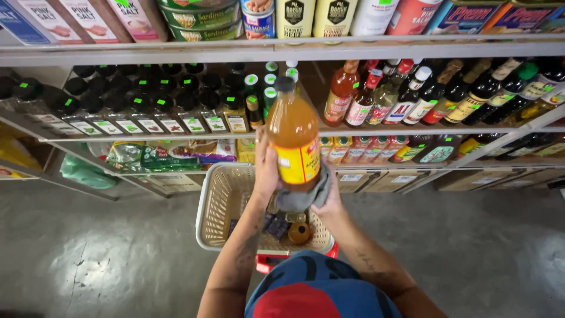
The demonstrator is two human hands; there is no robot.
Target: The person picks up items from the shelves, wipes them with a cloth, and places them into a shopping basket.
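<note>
— Amber bottle (pixel 293 136)?
— Upright, over the basket (pixel 219 206); left hand (pixel 266 171) fingers wrap it, right hand (pixel 327 203) presses a grey cloth (pixel 301 199) beneath.
— Around?
— Shelf (pixel 176 138) bottles at twelve o'clock.

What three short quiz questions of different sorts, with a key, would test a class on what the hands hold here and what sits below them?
1. True or false: the left hand grips the side of the amber bottle.
2. What does the right hand press against the bottle's base?
A. a grey cloth
B. a sponge
C. a paper bag
3. Fill in: below the bottle stands a cream plastic ______ with small items in it.

Key:
1. True.
2. A, the grey cloth.
3. Basket; a small round jar lies inside.
</note>
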